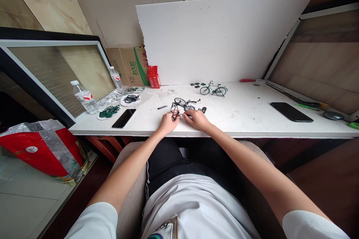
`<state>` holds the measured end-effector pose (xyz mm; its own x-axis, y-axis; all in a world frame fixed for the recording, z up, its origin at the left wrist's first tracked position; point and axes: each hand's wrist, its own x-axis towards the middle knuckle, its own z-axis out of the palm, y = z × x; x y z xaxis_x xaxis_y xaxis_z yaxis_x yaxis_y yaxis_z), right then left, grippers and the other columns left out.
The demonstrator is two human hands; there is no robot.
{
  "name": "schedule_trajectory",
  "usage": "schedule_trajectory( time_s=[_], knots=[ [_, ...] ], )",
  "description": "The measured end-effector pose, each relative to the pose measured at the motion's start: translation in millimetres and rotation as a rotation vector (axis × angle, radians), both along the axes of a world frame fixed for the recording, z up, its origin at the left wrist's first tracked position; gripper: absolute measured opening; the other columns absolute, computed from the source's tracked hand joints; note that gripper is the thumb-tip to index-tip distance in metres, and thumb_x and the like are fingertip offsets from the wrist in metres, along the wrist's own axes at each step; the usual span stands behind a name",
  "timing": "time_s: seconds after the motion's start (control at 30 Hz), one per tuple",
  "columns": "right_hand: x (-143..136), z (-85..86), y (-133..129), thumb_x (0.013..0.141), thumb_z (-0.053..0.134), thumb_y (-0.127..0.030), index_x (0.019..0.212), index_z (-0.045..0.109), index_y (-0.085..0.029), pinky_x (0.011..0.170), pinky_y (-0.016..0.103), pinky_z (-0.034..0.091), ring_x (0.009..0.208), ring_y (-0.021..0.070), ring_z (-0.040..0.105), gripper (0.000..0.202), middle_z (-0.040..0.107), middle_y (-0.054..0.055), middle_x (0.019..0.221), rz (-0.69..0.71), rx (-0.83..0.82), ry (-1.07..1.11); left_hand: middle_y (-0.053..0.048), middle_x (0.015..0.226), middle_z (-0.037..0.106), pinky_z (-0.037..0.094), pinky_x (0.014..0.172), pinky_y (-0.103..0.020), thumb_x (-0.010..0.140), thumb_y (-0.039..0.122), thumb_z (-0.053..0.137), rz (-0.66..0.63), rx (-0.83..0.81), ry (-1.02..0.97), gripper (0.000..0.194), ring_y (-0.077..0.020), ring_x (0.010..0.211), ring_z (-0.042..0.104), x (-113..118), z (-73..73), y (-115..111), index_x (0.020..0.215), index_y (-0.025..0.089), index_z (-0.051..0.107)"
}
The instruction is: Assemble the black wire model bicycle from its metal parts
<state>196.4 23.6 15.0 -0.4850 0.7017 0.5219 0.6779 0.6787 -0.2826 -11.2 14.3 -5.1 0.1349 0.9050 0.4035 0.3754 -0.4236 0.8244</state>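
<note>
A small black model bicycle (182,105), partly put together, lies on the white table (241,114) in front of me. My left hand (167,122) pinches its frame near the front edge of the table. Just to the right, my right hand (197,118) rests with its fingertips at the same model; whether they hold a small part is too small to tell. A finished green model bicycle (213,89) stands farther back on the table. A few small dark parts (196,84) lie to its left.
Black phones lie at left (123,118) and right (291,112). Two water bottles (84,98), parts in plastic bags (120,99), a red box (154,77) and a cardboard carton (131,65) stand at left. A white foam board (218,37) leans behind. A red bag (39,149) sits low left.
</note>
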Motion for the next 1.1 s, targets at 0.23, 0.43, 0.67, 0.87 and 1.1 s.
schedule_trajectory(
  time_s=[0.23,0.43,0.67,0.87,1.1],
  knots=[
    [-0.6,2.1,-1.6,0.107,0.05,-0.034,0.092,0.07,-0.018,0.067,0.028,0.037,0.073,0.0192,0.062,0.03,0.072,0.008,0.083,0.014,-0.008,0.004,-0.014,0.113,0.079,0.06,0.092,-0.033,0.092,0.021,0.068,0.011,0.019,0.019,0.035,-0.0218,0.099,0.077,0.3,-1.2,0.9,0.126,0.012,0.07],
    [-0.5,3.1,-2.3,0.107,0.05,-0.033,0.091,0.07,-0.018,0.067,0.028,0.036,0.073,0.0193,0.061,0.03,0.072,0.008,0.084,0.015,-0.01,-0.002,-0.013,0.107,0.08,0.059,0.089,-0.031,0.092,0.02,0.067,0.021,0.05,0.076,0.033,-0.0213,0.096,0.076,0.5,-0.2,-0.1,0.124,0.013,0.071],
    [-0.1,1.3,-0.9,0.107,0.049,-0.034,0.092,0.071,-0.018,0.069,0.028,0.037,0.075,0.0198,0.062,0.031,0.073,0.009,0.086,0.025,-0.015,0.0,-0.012,0.105,0.08,0.059,0.087,-0.03,0.093,0.021,0.066,0.023,0.07,0.103,0.033,-0.0202,0.092,0.076,0.0,-1.7,0.4,0.125,0.013,0.071],
    [-0.5,0.1,0.1,0.107,0.05,-0.034,0.093,0.071,-0.018,0.07,0.029,0.038,0.077,0.02,0.063,0.031,0.073,0.01,0.089,0.036,-0.019,0.009,-0.012,0.11,0.079,0.059,0.085,-0.03,0.092,0.019,0.066,0.051,0.1,0.15,0.032,-0.0202,0.092,0.075,0.9,-2.0,0.6,0.123,0.015,0.072],
    [-0.3,-0.5,0.7,0.107,0.05,-0.034,0.093,0.071,-0.018,0.071,0.029,0.039,0.079,0.0201,0.064,0.03,0.074,0.01,0.09,0.038,-0.018,0.002,-0.012,0.114,0.079,0.06,0.088,-0.031,0.093,0.019,0.065,0.065,0.104,0.193,0.032,-0.0205,0.093,0.075,1.7,-0.9,-1.6,0.123,0.016,0.073]
  ],
)
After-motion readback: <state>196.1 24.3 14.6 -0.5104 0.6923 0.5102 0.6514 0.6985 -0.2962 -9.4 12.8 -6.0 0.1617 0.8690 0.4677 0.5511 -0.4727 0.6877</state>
